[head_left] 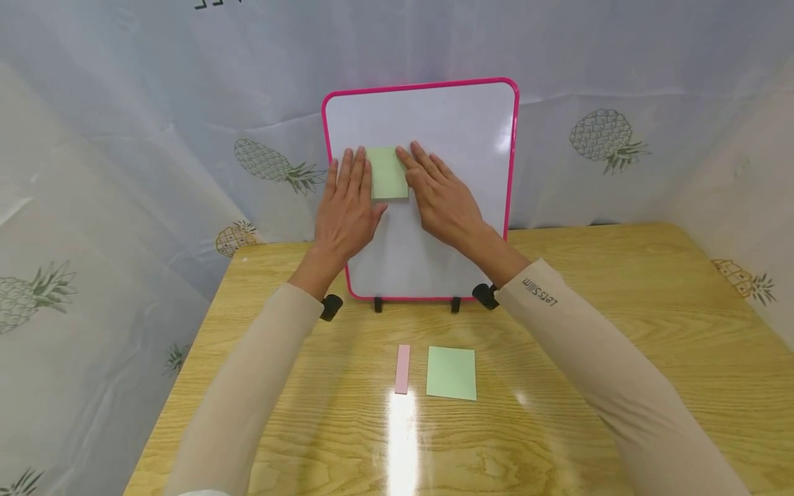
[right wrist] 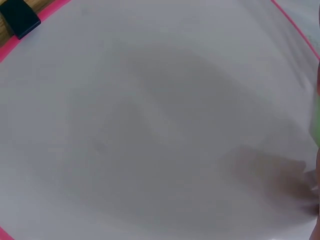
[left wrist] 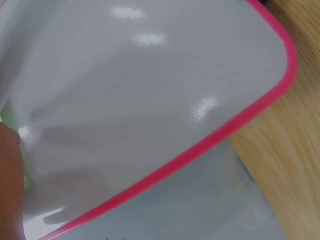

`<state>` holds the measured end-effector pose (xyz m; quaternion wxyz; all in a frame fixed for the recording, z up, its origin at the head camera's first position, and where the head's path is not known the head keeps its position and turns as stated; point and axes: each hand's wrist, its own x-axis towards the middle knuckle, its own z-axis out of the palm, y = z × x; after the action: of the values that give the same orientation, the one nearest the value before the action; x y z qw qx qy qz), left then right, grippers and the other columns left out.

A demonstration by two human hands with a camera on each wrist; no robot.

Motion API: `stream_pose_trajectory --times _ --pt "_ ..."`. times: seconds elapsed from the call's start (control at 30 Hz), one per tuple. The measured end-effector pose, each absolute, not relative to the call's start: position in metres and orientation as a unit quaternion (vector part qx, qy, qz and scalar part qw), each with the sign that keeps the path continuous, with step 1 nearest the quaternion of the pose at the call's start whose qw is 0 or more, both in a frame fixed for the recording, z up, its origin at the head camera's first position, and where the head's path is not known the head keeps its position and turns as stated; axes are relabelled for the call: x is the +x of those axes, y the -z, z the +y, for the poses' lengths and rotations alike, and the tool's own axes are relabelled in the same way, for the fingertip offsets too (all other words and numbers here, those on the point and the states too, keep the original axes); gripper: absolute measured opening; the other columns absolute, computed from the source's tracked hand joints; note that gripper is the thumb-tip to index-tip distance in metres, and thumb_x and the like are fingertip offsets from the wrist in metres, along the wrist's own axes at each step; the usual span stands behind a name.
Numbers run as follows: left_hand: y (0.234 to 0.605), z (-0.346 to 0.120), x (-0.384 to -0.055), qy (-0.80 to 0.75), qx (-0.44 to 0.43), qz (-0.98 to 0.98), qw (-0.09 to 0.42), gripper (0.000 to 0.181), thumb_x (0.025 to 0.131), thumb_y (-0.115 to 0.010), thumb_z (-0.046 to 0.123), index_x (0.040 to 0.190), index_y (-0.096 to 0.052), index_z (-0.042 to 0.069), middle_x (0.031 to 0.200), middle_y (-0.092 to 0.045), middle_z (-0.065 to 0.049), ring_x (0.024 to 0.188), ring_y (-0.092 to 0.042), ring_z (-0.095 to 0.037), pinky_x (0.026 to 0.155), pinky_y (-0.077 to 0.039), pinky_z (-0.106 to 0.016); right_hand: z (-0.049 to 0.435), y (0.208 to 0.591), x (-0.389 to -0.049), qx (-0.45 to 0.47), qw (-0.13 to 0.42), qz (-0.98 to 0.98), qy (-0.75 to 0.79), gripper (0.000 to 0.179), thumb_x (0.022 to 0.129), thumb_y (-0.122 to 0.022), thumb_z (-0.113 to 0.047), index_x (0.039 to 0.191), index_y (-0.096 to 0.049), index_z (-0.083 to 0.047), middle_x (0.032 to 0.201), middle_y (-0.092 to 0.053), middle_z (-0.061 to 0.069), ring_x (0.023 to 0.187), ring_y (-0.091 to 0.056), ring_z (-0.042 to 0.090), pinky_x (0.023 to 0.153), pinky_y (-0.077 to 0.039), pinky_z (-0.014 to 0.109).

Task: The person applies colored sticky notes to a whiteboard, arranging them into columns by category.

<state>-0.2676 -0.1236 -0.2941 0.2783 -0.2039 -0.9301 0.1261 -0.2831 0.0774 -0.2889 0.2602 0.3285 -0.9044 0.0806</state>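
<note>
Nearest, a green sticky-note pad (head_left: 451, 373) and pink strip (head_left: 402, 369) are lying on the table (head_left: 620, 344) before the whiteboard (head_left: 459, 124). Up on it, left hand (head_left: 347, 207) and right hand (head_left: 442, 196), fingers flat, are pressing the green note (head_left: 387, 173); smoothing outward evenly should seat it.

The head view is bright and evenly lit from above, with a long white glare streak on the glossy worktop (head_left: 403, 441) and a small glint on the whiteboard (head_left: 434, 117). Its edges bow outward (wide lens). Both wrist views are soft and out of focus, showing pale highlights and faint grey shadows on the board.
</note>
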Motion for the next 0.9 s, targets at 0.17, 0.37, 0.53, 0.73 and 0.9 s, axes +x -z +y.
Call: stream_pose_trajectory --times 0.17,0.37,0.53,0.73,0.9 --pt "0.295 -0.130 -0.265 -0.118 -0.209 -0.927 0.289 0.074 0.100 -0.043 0.042 0.148 -0.015 -0.007 0.157 -0.005 -0.019 0.145 0.004 -0.030 0.115 0.005 -0.045 0.072 0.287 -0.280 0.321 0.251 -0.910 -0.080 0.046 0.105 -0.025 -0.022 0.147 -0.023 -0.004 0.158 -0.015 0.005 0.144 0.005 0.013 0.115 0.002 0.030" --pt "0.297 -0.136 -0.262 -0.110 -0.220 -0.918 0.312 0.073 0.098 -0.047 0.041 0.147 -0.022 -0.008 0.156 -0.013 -0.018 0.145 -0.002 -0.029 0.115 0.002 -0.044 0.061 0.288 -0.276 0.346 0.266 -0.898 -0.044 0.025 0.102 -0.030 -0.015 0.122 -0.039 -0.003 0.156 -0.020 0.012 0.145 0.000 0.021 0.115 0.003 0.033" --pt "0.297 -0.138 -0.261 -0.115 -0.224 -0.913 0.322 0.073 0.098 -0.047 0.042 0.147 -0.023 -0.007 0.157 -0.014 -0.017 0.145 -0.003 -0.028 0.116 0.001 -0.045 0.050 0.290 -0.275 0.369 0.256 -0.893 -0.023 0.027 0.103 -0.028 -0.015 0.124 -0.038 -0.002 0.156 -0.020 0.015 0.145 -0.005 0.025 0.115 0.003 0.033" --pt "0.296 -0.142 -0.261 -0.127 -0.227 -0.911 0.320 0.073 0.098 -0.047 0.042 0.149 -0.020 -0.003 0.158 -0.013 -0.014 0.145 -0.001 -0.026 0.116 0.001 -0.045 0.042 0.290 -0.274 0.379 0.251 -0.890 -0.030 0.027 0.103 -0.029 -0.016 0.126 -0.037 -0.003 0.155 -0.022 0.015 0.145 -0.008 0.025 0.115 0.002 0.033" --pt "0.298 -0.146 -0.262 -0.127 -0.235 -0.905 0.331 0.071 0.098 -0.049 0.040 0.148 -0.024 -0.003 0.157 -0.018 -0.013 0.145 -0.005 -0.026 0.116 -0.001 -0.045 0.043 0.291 -0.274 0.380 0.254 -0.889 -0.030 0.030 0.103 -0.030 -0.015 0.128 -0.038 -0.001 0.155 -0.023 0.016 0.144 -0.010 0.026 0.116 0.000 0.033"
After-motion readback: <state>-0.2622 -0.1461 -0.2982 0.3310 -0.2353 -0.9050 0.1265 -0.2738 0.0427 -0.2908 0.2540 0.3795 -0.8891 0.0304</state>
